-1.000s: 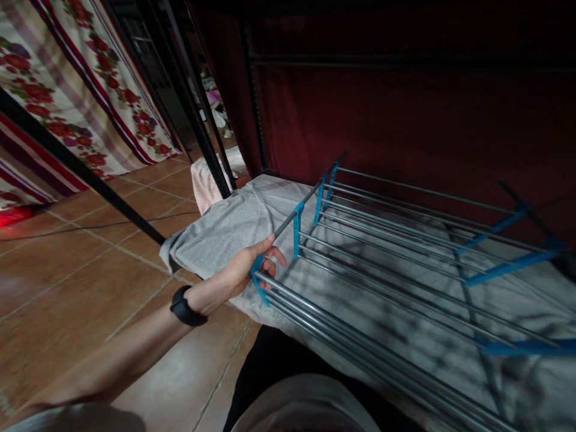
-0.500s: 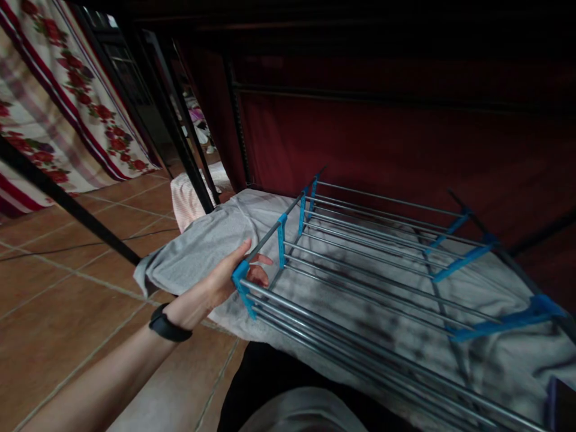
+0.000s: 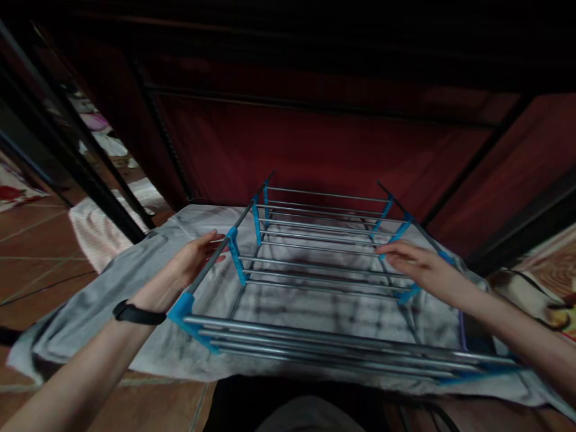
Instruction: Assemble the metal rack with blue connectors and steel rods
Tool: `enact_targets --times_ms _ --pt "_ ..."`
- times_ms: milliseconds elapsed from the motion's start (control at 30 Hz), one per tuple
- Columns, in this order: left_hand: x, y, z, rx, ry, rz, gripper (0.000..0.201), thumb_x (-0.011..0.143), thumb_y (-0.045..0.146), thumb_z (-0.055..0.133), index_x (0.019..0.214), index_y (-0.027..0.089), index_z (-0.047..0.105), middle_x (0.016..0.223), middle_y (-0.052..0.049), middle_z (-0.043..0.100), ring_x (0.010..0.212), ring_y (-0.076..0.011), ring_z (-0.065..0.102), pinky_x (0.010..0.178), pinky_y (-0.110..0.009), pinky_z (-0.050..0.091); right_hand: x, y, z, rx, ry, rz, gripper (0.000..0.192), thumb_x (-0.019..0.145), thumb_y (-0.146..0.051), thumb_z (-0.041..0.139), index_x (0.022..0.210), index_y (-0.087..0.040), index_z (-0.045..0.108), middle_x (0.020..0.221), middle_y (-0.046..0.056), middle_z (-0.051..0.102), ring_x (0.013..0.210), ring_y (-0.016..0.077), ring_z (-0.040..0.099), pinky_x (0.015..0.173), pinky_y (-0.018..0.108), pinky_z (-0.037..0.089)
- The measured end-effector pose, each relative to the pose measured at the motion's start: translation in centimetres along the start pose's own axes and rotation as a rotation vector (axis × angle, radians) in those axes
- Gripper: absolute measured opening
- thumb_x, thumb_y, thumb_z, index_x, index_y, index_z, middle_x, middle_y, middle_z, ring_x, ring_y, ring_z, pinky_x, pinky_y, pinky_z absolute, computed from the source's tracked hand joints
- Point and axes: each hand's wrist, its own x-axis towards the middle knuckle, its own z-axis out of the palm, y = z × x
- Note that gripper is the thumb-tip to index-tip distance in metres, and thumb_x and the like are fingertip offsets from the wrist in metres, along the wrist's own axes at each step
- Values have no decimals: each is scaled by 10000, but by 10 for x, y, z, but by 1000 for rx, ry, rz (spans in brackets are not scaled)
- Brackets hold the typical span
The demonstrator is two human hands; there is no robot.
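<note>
A rack (image 3: 333,329) of grey metal rods with blue plastic joints lies on a grey cloth (image 3: 148,246). My left hand (image 3: 193,258), with a black band on its wrist, is beside the rack's left side pole. Its fingers are apart and reach behind the pole just before a blue joint (image 3: 234,255); whether they touch it is hard to tell. On the other side, my right hand (image 3: 416,267) hovers by the right side pole with its fingers stretched out toward the inside of the rack. It partly covers the blue joints there.
A dark red panel (image 3: 306,150) in a dark frame stands right behind the rack. Black poles (image 3: 90,156) rise at the left. A pale striped cloth (image 3: 92,225) hangs there over the tiled floor. Patterned fabric (image 3: 546,264) shows at the far right.
The view has turned to the right. My right hand has come into view over the rack's right side. My left hand has moved farther along the left pole, away from the near corner joint.
</note>
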Motion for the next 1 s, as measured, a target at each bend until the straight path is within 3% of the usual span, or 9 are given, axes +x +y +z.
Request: enact_targets --times_ms 100,233,467,600,733,1000 --pt "22 1 6 125 -8 37 296 749 356 708 972 163 677 981 -73 722 831 -176 670 681 -246 553 49 -14 56 -71 -236 -44 298 965 -275 425 1118 -218 675 1122 91 671 1021 156 629 884 285 478" --pt "43 -5 10 238 12 83 346 700 377 723 927 119 687 872 -117 737 841 -212 688 714 -261 552 94 -34 132 -213 -421 -81 306 930 -216 456 1186 -153 611 1190 123 628 1115 215 584 959 329 448" --pt "40 -1 20 232 -72 142 312 646 329 693 884 135 633 743 -69 720 698 -212 674 595 -276 541 139 -93 225 -167 -491 -212 244 944 -247 399 1087 -166 580 1176 124 620 1010 239 626 841 359 505" --pt "35 4 24 283 -81 139 308 650 353 706 871 150 634 716 -50 705 672 -196 660 583 -257 520 158 -124 254 -119 -445 -273 288 967 -321 375 1117 -165 565 1202 131 611 1032 267 626 851 415 517" --pt "38 3 22 260 -116 117 304 673 394 725 838 154 637 719 -45 684 667 -190 651 622 -262 532 173 -144 266 -103 -454 -317 330 957 -367 420 1193 -162 528 1214 134 622 1008 271 644 823 414 538" --pt "49 -1 14 313 -124 126 368 687 443 745 891 148 664 862 -87 714 803 -216 682 736 -281 568 193 -156 283 -65 -525 -248 302 953 -396 460 1132 -181 575 1118 89 685 985 242 665 790 343 545"
